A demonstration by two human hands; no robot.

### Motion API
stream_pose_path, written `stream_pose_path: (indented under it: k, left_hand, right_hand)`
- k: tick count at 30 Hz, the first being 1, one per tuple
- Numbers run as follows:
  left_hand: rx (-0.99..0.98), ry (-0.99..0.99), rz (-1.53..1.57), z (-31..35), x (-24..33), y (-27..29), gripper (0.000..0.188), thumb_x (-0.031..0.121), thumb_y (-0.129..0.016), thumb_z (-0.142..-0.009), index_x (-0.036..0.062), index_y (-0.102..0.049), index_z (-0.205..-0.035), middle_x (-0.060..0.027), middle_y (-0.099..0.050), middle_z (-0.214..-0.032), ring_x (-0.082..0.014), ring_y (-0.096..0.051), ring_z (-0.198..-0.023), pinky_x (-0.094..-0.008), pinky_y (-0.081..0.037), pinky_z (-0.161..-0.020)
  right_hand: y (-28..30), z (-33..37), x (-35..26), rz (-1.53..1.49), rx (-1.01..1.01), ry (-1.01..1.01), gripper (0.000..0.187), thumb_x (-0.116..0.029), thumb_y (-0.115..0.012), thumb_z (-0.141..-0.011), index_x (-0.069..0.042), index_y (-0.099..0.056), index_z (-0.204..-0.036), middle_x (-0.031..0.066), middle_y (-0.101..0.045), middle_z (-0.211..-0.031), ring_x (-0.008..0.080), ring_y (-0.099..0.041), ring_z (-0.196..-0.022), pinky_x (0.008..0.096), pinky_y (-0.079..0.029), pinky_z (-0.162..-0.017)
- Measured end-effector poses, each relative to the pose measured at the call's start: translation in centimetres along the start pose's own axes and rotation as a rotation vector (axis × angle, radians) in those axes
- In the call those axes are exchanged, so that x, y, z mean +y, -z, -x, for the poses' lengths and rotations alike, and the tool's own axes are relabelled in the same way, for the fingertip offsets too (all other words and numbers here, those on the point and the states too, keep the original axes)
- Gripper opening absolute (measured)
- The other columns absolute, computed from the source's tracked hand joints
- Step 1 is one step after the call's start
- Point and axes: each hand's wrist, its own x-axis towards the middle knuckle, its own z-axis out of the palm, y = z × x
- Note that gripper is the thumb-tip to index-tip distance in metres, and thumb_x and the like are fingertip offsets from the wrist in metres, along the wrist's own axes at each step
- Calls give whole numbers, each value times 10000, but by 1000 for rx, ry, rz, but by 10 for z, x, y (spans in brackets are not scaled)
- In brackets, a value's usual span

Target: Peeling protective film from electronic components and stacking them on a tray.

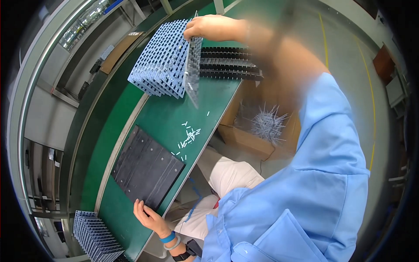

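Note:
At the far end of the bench, my right hand (211, 27) is closed on the top edge of a thin circuit board panel (192, 72). The panel is held on edge and partly blurred. Right beside it stands a row of light blue-grey panels (159, 59) with many dark spots. My left hand (150, 218) is at the near corner of a flat black board (148, 168), fingers stretched out and touching its edge. Small white pins (189, 136) lie loose on the green bench top between the black board and the row of panels.
Black slotted racks (224, 65) sit beyond the held panel. Another row of panels (96, 238) stands at the near left. Below the bench's right edge, a cardboard box (246, 142) holds a bundle of thin white sticks (267, 124). A metal rail (27, 96) runs along the left.

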Motion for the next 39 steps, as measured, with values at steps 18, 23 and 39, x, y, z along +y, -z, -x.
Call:
stream_pose_path:
  k: [18, 23, 39]
  left_hand:
    - [-49, -77, -140, -1, 2, -2, 158, -48, -474, -865, -55, -563, -995, -168, -566, -1095, -297, -542, -993, -362, -439, -858]
    - [-50, -107, -150, -1, 2, -2, 163, -53, -483, -856, -52, -566, -996, -166, -572, -1089, -303, -542, -992, -373, -439, -853]
    - [-62, -119, -169, -2, 2, -2, 164, -49, -496, -837, -37, -573, -981, -167, -579, -1079, -316, -535, -984, -389, -418, -865]
  right_hand:
    - [-58, -35, 33, -84, -4, -47, 223, -40, -506, -817, -123, -598, -1003, 66, -591, -951, 257, -560, -991, 363, -465, -841]
    - [-57, -35, 33, -35, -16, -30, 221, -48, -510, -814, -129, -599, -1000, 61, -590, -949, 258, -546, -1005, 364, -453, -865]
    - [-76, -37, 40, 78, -5, -59, 196, -92, -497, -828, -163, -605, -976, 47, -552, -967, 236, -528, -996, 365, -457, -845]
